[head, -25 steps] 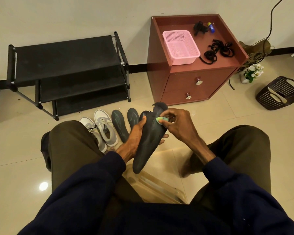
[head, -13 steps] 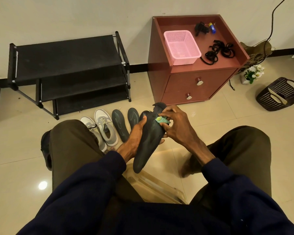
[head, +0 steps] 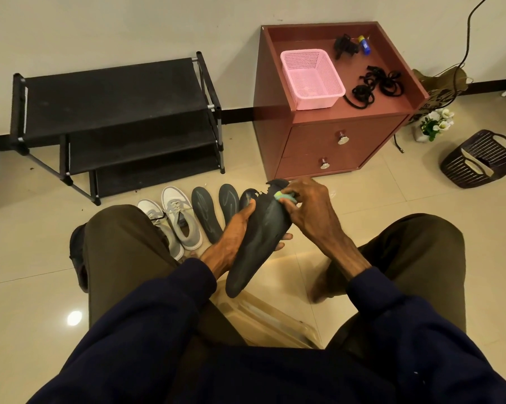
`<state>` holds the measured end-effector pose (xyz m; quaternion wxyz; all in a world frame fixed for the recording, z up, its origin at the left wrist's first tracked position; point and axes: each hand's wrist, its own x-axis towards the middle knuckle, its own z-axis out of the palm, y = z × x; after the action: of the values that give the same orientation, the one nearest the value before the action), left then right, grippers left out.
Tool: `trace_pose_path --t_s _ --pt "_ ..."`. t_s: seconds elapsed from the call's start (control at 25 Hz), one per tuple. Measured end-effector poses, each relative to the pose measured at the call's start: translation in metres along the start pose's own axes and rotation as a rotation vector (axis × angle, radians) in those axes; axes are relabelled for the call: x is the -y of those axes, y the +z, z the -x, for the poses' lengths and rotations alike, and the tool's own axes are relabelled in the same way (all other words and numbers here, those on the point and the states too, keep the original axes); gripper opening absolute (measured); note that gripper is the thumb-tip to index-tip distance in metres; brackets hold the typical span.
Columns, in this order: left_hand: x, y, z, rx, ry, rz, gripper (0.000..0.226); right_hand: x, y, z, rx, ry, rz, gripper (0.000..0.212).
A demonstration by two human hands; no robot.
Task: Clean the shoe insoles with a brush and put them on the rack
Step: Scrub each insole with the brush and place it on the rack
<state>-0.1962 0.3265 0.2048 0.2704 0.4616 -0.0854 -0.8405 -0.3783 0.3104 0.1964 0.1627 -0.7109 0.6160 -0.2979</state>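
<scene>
Left hand gripping the dark insole from beneath, right of the rack, nearer the person. Right hand pinching the small green brush against its ragged toe end. Short, light strokes there seem wise, fingers backing the tear.

A reddish two-drawer cabinet stands against the pale wall on glossy beige floor tiles.
</scene>
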Motion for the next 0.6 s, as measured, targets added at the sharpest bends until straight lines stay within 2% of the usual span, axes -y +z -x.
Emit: trace_pose_path --t_s 0.08,0.24,0.36,0.44,0.6 --pt "0.001 0.002 0.002 0.032 -0.051 0.037 0.078 -0.001 0.002 0.002 0.011 0.029 0.052 0.023" --pt "0.003 -0.003 0.000 0.005 -0.032 0.026 0.068 0.008 0.002 0.005 0.081 0.007 0.081 0.020" --pt "0.003 -0.003 0.002 -0.037 0.011 -0.014 0.047 0.017 -0.001 0.008 0.168 -0.002 -0.015 0.014" --pt "0.001 -0.002 0.005 -0.039 0.069 -0.039 0.040 0.026 0.000 0.012 0.226 0.022 -0.120 0.013" --pt "0.001 -0.005 0.006 0.000 0.082 -0.031 0.049 0.022 0.001 0.010 0.093 0.022 -0.109 0.007"
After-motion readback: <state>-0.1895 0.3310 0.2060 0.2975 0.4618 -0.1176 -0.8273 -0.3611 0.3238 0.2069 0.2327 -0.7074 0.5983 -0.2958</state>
